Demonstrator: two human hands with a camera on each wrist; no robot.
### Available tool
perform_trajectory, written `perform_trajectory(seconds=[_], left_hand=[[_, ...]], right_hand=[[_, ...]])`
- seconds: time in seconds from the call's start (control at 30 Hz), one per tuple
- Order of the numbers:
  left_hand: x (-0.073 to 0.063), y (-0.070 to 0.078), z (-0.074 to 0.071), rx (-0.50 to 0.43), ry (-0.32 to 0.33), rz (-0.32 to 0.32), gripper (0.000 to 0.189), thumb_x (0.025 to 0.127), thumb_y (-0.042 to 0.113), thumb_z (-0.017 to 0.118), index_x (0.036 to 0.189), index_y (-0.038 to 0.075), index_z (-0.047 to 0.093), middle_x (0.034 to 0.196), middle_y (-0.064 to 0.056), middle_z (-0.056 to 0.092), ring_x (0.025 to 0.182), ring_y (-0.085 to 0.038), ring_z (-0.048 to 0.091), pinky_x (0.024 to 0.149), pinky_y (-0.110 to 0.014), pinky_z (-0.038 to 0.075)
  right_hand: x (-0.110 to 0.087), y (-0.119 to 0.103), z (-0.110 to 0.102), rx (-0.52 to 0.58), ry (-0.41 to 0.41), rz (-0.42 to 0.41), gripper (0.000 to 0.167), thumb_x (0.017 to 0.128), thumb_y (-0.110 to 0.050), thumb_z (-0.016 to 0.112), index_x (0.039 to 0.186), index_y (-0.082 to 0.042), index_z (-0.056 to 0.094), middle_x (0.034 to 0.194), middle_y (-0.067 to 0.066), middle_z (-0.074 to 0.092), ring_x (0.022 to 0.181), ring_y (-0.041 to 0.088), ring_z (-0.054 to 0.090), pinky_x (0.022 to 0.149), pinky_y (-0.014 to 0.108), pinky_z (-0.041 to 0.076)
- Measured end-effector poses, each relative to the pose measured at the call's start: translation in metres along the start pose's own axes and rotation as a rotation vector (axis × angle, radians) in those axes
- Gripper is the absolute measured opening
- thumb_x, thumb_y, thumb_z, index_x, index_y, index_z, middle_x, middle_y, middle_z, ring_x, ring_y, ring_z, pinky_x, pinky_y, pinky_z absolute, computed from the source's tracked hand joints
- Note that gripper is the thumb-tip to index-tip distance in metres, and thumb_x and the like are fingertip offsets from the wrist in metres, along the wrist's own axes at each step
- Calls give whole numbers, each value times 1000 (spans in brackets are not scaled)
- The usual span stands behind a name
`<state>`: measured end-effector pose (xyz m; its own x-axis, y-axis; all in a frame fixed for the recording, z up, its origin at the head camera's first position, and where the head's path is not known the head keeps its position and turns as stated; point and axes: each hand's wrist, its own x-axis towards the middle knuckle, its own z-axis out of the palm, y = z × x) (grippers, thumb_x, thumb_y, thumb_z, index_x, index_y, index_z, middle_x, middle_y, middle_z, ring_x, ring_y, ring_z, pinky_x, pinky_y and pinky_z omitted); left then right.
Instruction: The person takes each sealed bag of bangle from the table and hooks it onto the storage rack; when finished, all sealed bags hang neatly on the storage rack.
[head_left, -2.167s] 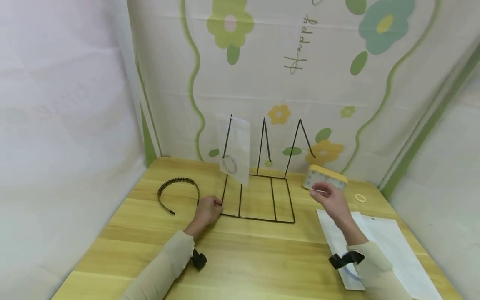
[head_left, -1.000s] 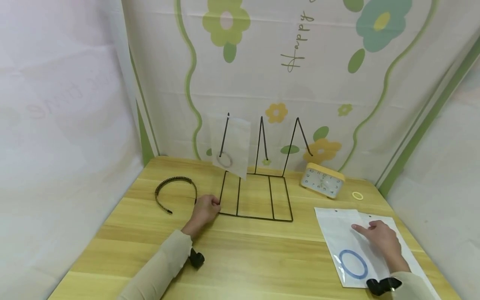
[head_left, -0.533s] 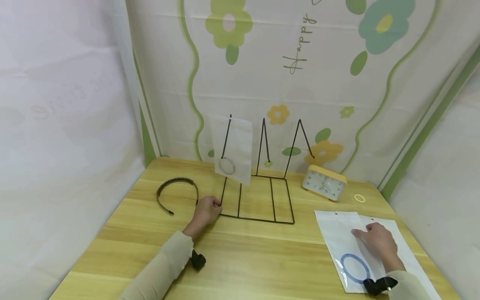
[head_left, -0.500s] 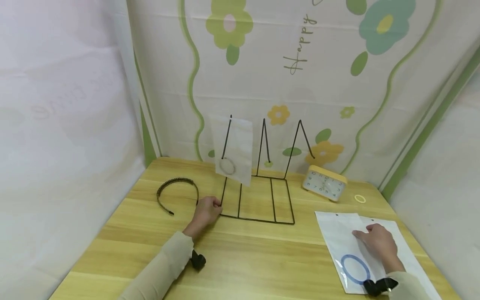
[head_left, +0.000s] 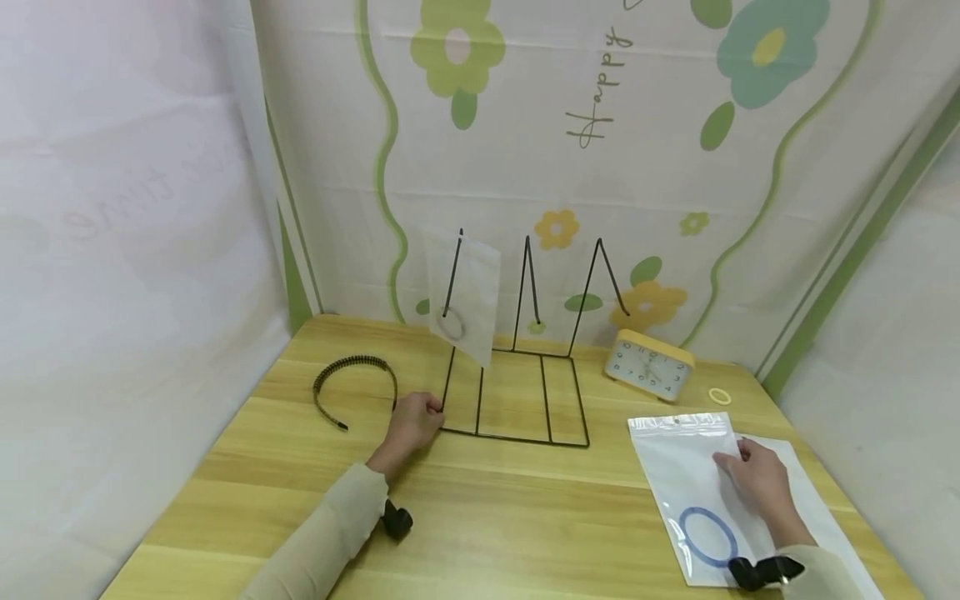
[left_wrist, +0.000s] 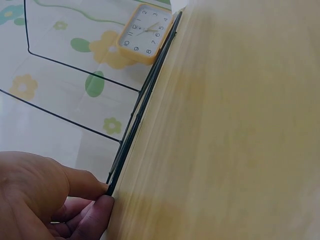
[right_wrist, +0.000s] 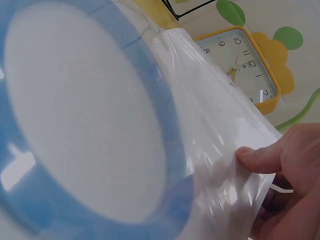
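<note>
In the head view my left hand (head_left: 412, 419) pinches the front left corner of a black wire rack (head_left: 512, 437); thumb and fingertip meet on the wire in the left wrist view. My right hand (head_left: 759, 479) holds the right edge of a clear-fronted zip bag (head_left: 678, 454), thumb on its front and fingers behind. A blue ring (right_wrist: 175, 150) lies inside that bag, large in the right wrist view. Under the bag is another white bag or sheet (head_left: 813, 508). One similar bag (head_left: 476, 292) with a greyish ring hangs on the rack's left hook.
A dark coiled headband (head_left: 352, 361) lies left of the rack. Behind the bags stands a yellow alarm clock (head_left: 648, 367), with a small pale yellow ring (head_left: 712, 392) to its right. The rack's middle and right hooks (head_left: 613, 279) rise before the flowered backdrop.
My right hand has come from near the clock down to the bags and gripped the upper one, whose top now tilts up. The hanging bag has swung slightly. My left hand stays put.
</note>
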<state>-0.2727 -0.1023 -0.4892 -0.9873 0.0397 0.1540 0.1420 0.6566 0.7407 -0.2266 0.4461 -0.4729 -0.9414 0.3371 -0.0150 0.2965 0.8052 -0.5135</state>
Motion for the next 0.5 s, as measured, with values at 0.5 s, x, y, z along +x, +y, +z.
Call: perform_trajectory(seconds=[0.5], left_hand=[[0, 0, 0, 9, -2, 4, 8, 84, 6, 71, 91, 2, 73, 81, -3, 69, 73, -14, 64, 66, -32, 54]], right_hand=[[-9, 8, -17, 22, 10, -105, 46, 95, -22, 57, 116, 19, 55, 114, 38, 59, 96, 47, 59, 78, 49, 48]])
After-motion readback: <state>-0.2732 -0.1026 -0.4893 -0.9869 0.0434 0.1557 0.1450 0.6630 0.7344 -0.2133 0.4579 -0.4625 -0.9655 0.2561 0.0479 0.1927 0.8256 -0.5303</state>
